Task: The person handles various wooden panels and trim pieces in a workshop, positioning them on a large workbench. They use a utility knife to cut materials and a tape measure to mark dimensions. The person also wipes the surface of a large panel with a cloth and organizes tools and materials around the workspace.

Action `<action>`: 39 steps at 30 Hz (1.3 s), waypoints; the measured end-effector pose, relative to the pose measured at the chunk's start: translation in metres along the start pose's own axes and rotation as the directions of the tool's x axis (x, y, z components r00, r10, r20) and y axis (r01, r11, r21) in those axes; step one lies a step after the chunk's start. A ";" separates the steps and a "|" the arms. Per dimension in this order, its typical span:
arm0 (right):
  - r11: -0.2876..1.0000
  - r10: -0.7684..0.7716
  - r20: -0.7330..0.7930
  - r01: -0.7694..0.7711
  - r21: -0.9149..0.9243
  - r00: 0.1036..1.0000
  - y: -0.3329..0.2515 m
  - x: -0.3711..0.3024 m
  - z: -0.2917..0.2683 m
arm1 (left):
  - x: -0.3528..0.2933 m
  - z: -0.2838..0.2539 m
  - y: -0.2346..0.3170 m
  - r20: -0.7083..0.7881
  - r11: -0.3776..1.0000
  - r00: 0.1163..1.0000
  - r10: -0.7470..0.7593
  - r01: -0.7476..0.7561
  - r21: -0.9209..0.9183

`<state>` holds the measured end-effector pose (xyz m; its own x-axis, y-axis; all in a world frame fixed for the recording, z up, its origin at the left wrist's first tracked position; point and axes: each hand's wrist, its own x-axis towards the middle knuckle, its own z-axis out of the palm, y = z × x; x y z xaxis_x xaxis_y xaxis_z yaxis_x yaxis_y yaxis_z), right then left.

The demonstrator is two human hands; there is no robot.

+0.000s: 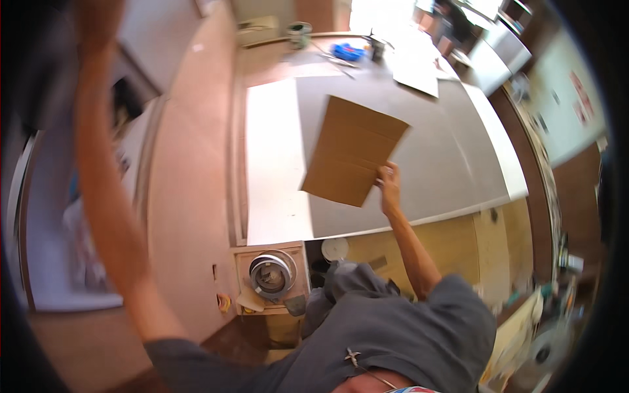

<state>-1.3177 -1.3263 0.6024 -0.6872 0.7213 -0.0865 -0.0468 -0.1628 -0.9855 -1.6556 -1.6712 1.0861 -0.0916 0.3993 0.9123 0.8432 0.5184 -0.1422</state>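
Note:
My right hand (388, 177) grips a brown cardboard sheet (352, 150) by its lower right edge. The sheet is held above a table covered with a large grey panel (419, 157) that has white borders. My left arm stretches up along the left side, and my left hand (98, 23) is at the top left corner. That hand is blurred and cut off by the picture's edge, so its fingers do not show.
A metal container (270, 275) stands on a small wooden stand (303, 275) near me. Toward the table's far side are a blue object (347, 52), a can (299, 35) and a white sheet (419, 75). Another person (452, 25) is at the back right. A wooden partition (190, 170) runs along the left.

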 end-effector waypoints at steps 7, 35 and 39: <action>0.975 -0.219 0.390 0.187 0.118 0.895 -0.040 -0.042 0.120 | -0.045 -0.023 0.064 0.176 0.884 0.882 -0.436 0.457 -0.100; 0.497 0.215 0.719 0.560 -0.664 0.661 0.479 0.104 0.172 | -0.579 -0.191 0.276 -0.034 0.185 0.185 -0.982 0.983 -0.013; 0.559 0.352 0.615 0.368 -0.743 0.706 0.517 0.085 0.276 | -0.597 -0.186 0.293 -0.017 0.229 0.230 -0.973 0.972 0.047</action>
<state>-1.6003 -1.5354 0.1257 -0.9471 0.0382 -0.3185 0.2596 0.6748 -0.6909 -1.2554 -1.8987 0.5716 -0.8327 -0.4251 0.3548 0.0796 0.5422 0.8365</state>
